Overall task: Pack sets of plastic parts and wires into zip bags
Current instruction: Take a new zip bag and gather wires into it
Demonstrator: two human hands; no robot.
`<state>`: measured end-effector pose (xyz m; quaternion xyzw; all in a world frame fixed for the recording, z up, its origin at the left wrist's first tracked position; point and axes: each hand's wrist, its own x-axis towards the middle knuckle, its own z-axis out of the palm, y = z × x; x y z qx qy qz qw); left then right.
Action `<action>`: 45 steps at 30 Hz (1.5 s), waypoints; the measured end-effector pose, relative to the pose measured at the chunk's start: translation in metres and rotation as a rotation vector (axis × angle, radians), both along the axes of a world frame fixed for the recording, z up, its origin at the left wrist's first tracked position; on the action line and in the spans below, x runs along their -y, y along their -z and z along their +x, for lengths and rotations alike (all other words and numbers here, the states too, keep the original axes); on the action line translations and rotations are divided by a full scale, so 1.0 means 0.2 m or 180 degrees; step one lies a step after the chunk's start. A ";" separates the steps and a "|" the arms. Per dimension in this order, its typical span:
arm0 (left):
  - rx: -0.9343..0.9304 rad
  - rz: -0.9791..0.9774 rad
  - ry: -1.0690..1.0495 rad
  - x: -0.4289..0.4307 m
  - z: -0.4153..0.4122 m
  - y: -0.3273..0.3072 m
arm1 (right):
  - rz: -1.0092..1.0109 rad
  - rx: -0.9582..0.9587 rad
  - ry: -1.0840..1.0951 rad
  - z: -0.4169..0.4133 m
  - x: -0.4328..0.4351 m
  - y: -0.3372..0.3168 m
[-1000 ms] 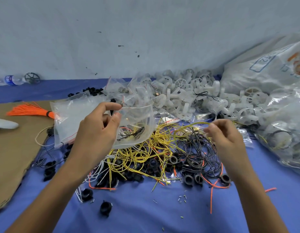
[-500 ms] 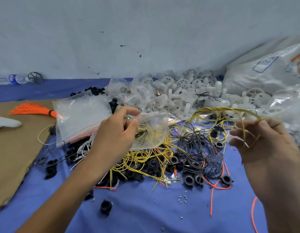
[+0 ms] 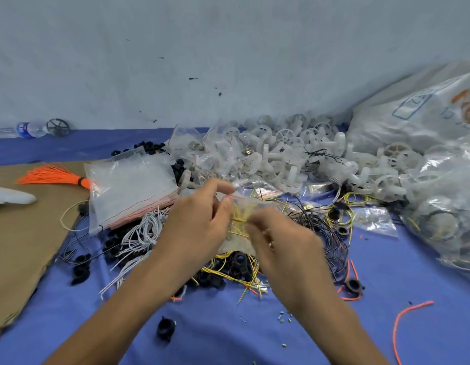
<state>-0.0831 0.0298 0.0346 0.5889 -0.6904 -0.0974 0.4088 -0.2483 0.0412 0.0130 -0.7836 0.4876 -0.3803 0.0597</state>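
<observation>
Zip bag [image 3: 238, 246] held above the middle of the blue sheet [image 3: 255, 335], over the heap of loose wires and black rings [image 3: 239, 262], near the stack of empty zip bags [image 3: 131, 191].

Risks, as judged: the springy yellow wire coil [image 3: 239, 219] may uncoil and snag the red zip strip, leaving ends outside the seal. It may also hook loose strands from the heap below. A slack mouth would let the coil miss the bag.

Left hand [image 3: 199, 222]: closed, thumb and fingers pinching the bag's mouth. Right hand [image 3: 284, 241]: fingers curled on the coil at the mouth; blur hides the exact pinch.
</observation>
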 end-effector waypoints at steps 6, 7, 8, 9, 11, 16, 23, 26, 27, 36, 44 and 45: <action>0.0183 -0.0028 0.0001 -0.03 0.02 0.01 | 0.1262 -0.0295 -0.0888 0.19 0.15 -0.09; 0.0164 -0.0030 -0.0008 -0.02 0.04 -0.01 | 0.1328 -0.0165 -0.1145 0.19 0.15 -0.12; 0.0129 -0.0040 -0.0034 -0.01 0.06 -0.03 | 0.1251 -0.0038 -0.1347 0.19 0.14 -0.15; 0.0025 -0.0051 -0.0067 0.01 0.09 -0.05 | 0.1100 0.0059 -0.1427 0.17 0.13 -0.18; -0.0392 -0.0060 -0.0096 0.07 0.16 -0.11 | 0.0655 0.0442 -0.1238 0.14 0.09 -0.24; -0.1460 -0.0092 -0.0318 0.28 0.30 -0.24 | -0.0117 0.1345 -0.0877 0.13 0.03 -0.19; -0.1544 -0.0195 -0.0356 0.33 0.35 -0.32 | 0.0863 -0.0446 -0.1258 0.39 0.06 0.22; -0.1494 -0.0312 -0.0452 0.30 0.36 -0.34 | 0.0484 -0.0743 -0.1193 0.56 0.10 0.28; -0.1479 -0.0343 -0.0483 0.29 0.37 -0.35 | 0.0391 -0.0883 -0.1230 0.62 0.11 0.29; -0.1440 -0.0535 -0.0588 0.20 0.46 -0.40 | -0.0139 -0.0783 -0.1191 0.68 0.16 0.32; -0.1531 -0.0715 -0.0507 0.16 0.60 -0.44 | 0.1957 0.2954 -0.0717 0.22 0.20 0.06; -0.1431 -0.0664 -0.0396 0.16 0.60 -0.42 | 0.2038 0.3358 -0.0660 0.15 0.20 0.03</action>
